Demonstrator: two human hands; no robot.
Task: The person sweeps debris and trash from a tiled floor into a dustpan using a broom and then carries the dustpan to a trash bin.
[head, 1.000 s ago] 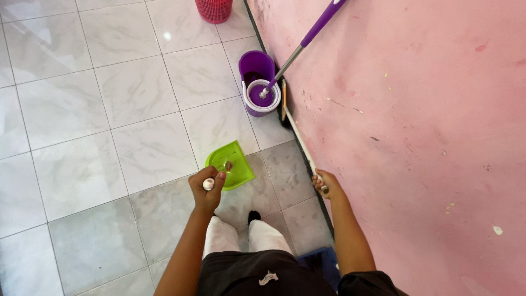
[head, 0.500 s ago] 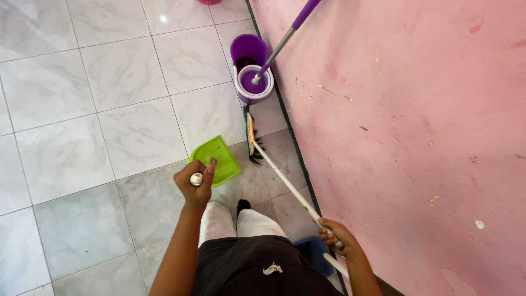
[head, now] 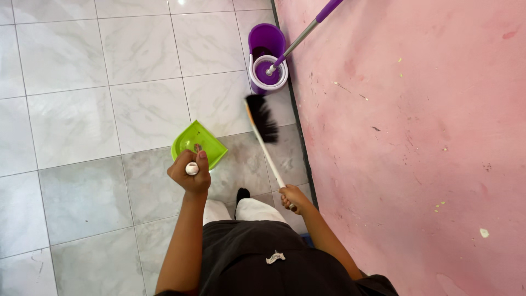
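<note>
Broom and dustpan in hand
Left hand [head: 190, 174] grips dustpan [head: 198, 143]; right hand [head: 293, 198] grips broom [head: 264, 130], bristles toward twelve o'clock.

Both arms reach down and forward from the body. The left hand [head: 190, 171] is curled in a tight fist, knuckles outward, thumb up along the top, forearm nearly straight ahead. The right hand [head: 293, 198] sits lower and nearer the body, fingers wrapped shut, its forearm angling in from the right.
</note>
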